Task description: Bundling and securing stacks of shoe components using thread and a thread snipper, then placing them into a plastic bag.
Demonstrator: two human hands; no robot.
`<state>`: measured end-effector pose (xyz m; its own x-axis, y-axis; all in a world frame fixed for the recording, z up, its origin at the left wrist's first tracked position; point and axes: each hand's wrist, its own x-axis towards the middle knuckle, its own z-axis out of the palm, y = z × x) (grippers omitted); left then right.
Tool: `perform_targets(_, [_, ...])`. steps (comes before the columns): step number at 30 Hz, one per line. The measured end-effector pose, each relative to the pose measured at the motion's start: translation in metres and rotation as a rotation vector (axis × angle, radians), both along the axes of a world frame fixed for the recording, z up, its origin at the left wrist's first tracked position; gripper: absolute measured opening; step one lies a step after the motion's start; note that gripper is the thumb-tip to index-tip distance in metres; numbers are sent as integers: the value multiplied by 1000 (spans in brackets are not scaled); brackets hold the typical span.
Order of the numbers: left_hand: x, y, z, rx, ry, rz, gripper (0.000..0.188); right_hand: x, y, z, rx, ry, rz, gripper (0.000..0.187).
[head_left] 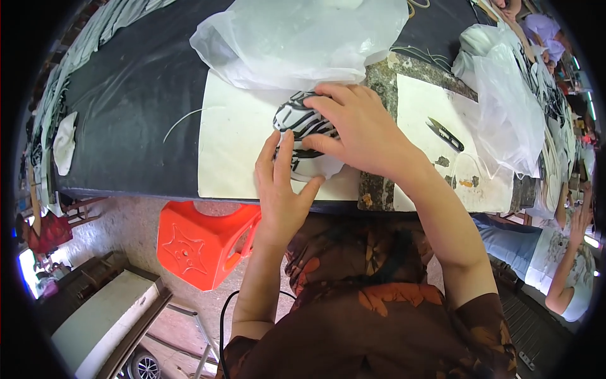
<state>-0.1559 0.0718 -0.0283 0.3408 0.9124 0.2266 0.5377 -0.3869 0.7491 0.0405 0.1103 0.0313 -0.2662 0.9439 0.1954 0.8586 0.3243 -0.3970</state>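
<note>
the head camera, left of a side-by-side pair, looks steeply down past the torso (360, 341), facing the table (139, 139), near the left hand (281, 196) and right hand (366, 132); its wide fisheye view also reaches the floor (129, 228).

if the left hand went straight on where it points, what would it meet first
First, the rounded black-and-white striped piece, which the left hand touches; beyond it, probably the crumpled translucent white plastic bag, though depth is unclear.

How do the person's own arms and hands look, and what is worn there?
The left hand and right hand are bare, with no gloves, rings or watch visible. The forearms are uncovered; the sleeves are brown with orange patterning.
</note>
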Motion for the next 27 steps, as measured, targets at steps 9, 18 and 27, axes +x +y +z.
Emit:
perform_targets(9, [-3,17,20,-70,22,-103,104,13,2,-1,-75,225,109,35])
perform_targets(18, [2,27,30,-280,-108,-135,109,7,49,-18,-192,-181,-53,46])
perform_targets(27, [3,28,20,-276,-157,-109,108,12,79,0,-671,-54,-143,59])
